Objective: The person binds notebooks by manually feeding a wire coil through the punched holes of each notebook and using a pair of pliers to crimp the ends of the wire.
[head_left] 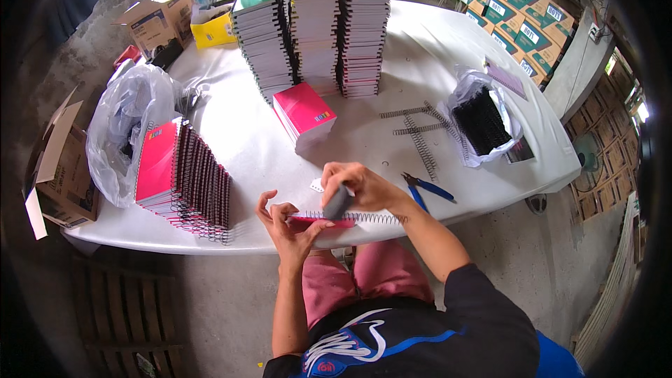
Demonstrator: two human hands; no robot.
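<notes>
The left hand (285, 229) is holding a notebook (318, 225) at the near edge of the counter (255, 161); its thumb and some fingers are closing on the cover, while another finger is standing raised and apart. The right hand (357, 185) is clasping a dark grey block (339, 203) with bent fingers, and the block is covering part of the notebook's spine; whether it is pressing on the wire, I cannot tell.

The notebook is showing only as a narrow strip of pinkish-red cover, sloping away from view. A thin dark coil (381, 219) is running along its far edge in even loops and sticking out well past its right end, toward the right forearm.

Just beyond the hands, a small white piece (316, 185) is lying flat, and pliers (435, 188) with blue handles are resting open to the right. A stack of coiled, red-covered notebooks (157, 161) is leaning at the left. Farther off, a shorter red-topped stack (302, 110) is sitting before three tall stacks (315, 28) topped in green, yellow and red. Loose coils (418, 147) are lying crossed near a clear plastic bag (507, 138) that is holding many black coils (479, 122).
</notes>
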